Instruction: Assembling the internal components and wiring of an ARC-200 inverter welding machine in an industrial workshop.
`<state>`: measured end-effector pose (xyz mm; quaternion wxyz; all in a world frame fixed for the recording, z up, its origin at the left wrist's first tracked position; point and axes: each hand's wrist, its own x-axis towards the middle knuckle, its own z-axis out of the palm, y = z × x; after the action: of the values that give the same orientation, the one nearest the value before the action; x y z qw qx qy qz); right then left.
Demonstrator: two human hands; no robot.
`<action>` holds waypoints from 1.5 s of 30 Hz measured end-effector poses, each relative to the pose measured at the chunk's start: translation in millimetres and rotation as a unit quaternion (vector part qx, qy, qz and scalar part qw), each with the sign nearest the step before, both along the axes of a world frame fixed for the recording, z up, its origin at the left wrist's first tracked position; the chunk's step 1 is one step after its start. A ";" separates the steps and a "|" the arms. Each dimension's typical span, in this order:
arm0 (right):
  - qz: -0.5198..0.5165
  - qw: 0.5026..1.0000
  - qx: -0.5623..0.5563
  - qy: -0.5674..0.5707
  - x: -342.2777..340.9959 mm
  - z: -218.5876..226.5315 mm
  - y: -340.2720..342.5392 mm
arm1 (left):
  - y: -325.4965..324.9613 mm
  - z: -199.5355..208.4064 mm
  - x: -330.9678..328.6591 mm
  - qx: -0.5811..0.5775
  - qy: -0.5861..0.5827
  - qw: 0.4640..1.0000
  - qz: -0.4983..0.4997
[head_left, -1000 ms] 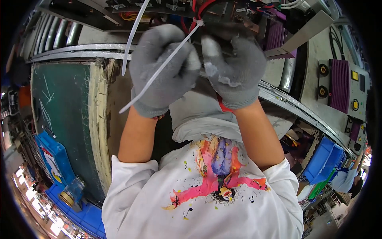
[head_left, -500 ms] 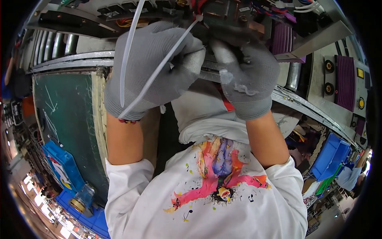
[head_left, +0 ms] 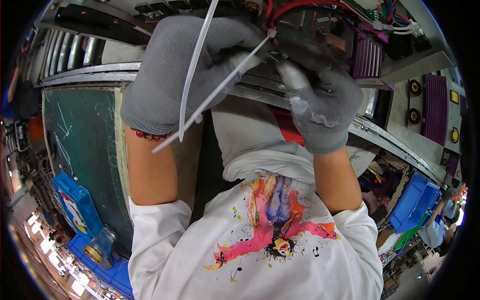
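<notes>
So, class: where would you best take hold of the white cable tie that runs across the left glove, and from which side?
Grip the cable tie on its free tail below the left hand, coming from the lower left: that end sticks out bare, while its head sits among the red wires.

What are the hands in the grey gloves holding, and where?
The left hand grips white cable ties near their heads, by the red wires. The right hand's hold is hidden.
</notes>
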<state>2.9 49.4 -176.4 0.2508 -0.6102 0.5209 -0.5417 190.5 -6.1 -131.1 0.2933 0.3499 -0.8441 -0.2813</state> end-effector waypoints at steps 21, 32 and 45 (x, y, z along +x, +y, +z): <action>0.016 0.992 -0.107 0.070 -14.0 -4.4 -2.7 | 9.0 16.8 -18.3 -0.017 -0.059 0.998 0.031; 0.012 0.992 -0.122 0.040 -10.3 -7.3 -4.9 | 8.0 15.6 -18.9 -0.009 -0.051 0.998 0.038; 0.002 0.958 -0.113 0.262 -18.5 20.8 0.7 | 10.8 20.7 -18.3 -0.029 -0.069 0.997 0.028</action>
<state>-15.6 50.1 -155.6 0.0357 -0.7562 0.5027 -0.4173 172.2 4.7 -110.4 0.2522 0.3832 -0.8600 -0.2233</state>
